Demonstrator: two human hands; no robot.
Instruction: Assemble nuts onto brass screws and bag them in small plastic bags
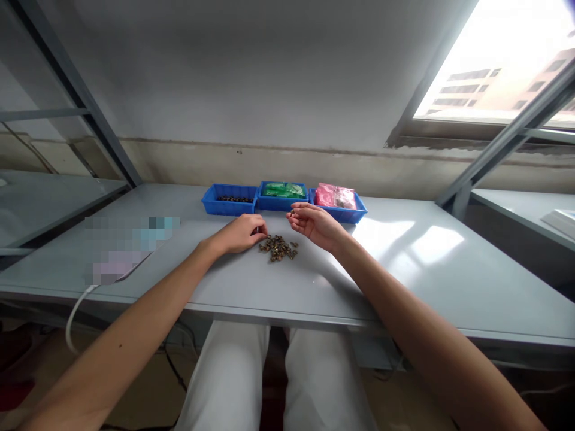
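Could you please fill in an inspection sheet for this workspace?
Surface: grey table, sunlight patches on its right side.
Parts: loose pile of brass-coloured pieces; behind it, left blue bin with small dark pieces, middle blue bin with green packets, right blue bin with pink packets.
Clutter: pixelated object at left, unidentifiable.
Hands: left hand beside the pile, grip unclear; right hand pinching one small piece.
Cables: white cable hanging past the front edge; dark cable below.
Surroundings: wall behind, window at right, metal frames on both sides.
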